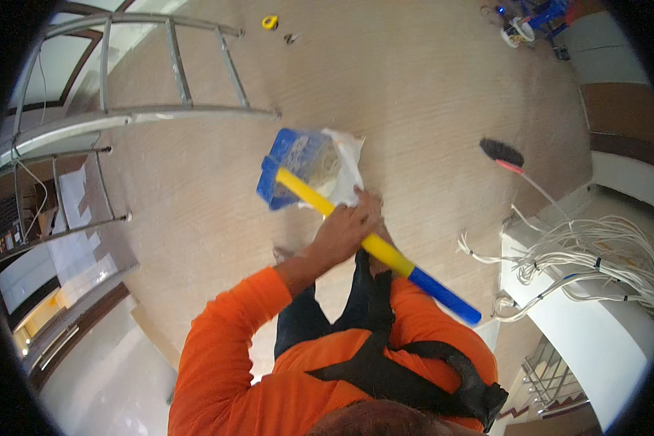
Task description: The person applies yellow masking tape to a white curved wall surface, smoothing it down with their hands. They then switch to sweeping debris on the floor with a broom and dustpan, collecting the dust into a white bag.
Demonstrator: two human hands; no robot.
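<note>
A blue dustpan with a long yellow and blue handle is in front of me, off the floor. My left hand is closed around the yellow part of the handle. A white bag lies against the dustpan's right side, its mouth next to the pan. My right hand is at the bag's near edge and seems to pinch it; the handle and my left hand partly hide it. Pale debris shows in or behind the pan, though I cannot tell which.
A metal ladder stands at the left. A black-bristled brush leans at the right, near bundled white cables on a white ledge. Far off lie a yellow tape measure and blue equipment.
</note>
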